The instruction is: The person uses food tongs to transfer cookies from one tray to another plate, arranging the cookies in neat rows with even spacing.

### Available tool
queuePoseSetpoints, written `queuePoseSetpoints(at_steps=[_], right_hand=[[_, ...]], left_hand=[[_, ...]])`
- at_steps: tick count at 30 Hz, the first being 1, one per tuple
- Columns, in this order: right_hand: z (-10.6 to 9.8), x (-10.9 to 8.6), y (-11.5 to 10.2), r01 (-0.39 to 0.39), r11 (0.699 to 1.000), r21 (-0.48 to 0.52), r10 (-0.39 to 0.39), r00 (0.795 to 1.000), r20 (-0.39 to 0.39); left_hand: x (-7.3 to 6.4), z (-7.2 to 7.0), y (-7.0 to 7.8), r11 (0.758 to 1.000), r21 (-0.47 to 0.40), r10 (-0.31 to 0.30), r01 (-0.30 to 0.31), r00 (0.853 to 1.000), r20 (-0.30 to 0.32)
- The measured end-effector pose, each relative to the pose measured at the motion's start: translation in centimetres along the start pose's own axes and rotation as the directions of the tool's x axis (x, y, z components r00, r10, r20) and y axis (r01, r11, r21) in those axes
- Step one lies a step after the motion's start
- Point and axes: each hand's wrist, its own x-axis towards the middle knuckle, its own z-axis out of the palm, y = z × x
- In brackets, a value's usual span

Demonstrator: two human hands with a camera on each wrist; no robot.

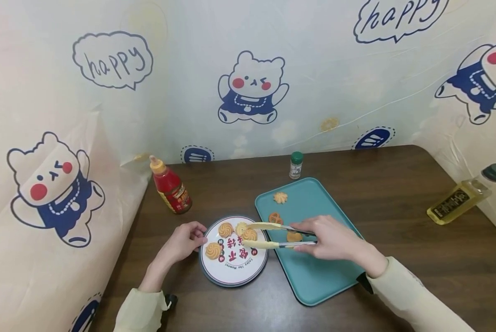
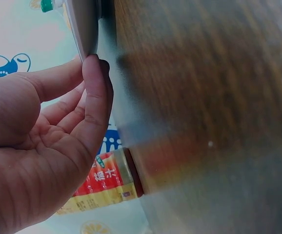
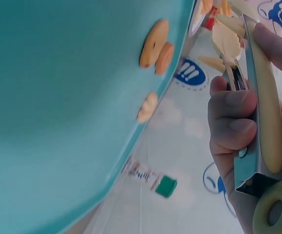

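My left hand (image 1: 185, 240) pinches the left rim of a white plate (image 1: 235, 272) with red lettering; the left wrist view shows thumb and fingers at the plate's edge (image 2: 86, 29). Several round swirl cookies (image 1: 213, 251) lie on the plate's upper part. My right hand (image 1: 328, 237) grips metal tongs (image 1: 268, 245) with pale yellow tips, reaching from the right over the plate. One swirl cookie (image 1: 249, 234) sits between the tong tips; whether they squeeze it I cannot tell. The right wrist view shows fingers curled round the tongs' handle (image 3: 268, 112).
A teal tray (image 1: 314, 281) right of the plate bears a pale flower-shaped cookie (image 1: 280, 198), a pretzel-like cookie (image 1: 275, 217) and a round cookie (image 1: 294, 236). Behind it stands a green-capped shaker (image 1: 295, 166). A red sauce bottle (image 1: 173, 191) stands back left, an oil bottle (image 1: 459, 198) far right.
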Motion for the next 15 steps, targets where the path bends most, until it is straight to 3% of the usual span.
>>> queuePoseSetpoints(at_steps=[15], right_hand=[[2.1,2.5,-2.1,0.007,0.999,-0.036,-0.004,0.997,0.074]], left_hand=[[0.1,-0.1,-0.1,1.000,-0.003,0.005,-0.005,1.000,0.011]])
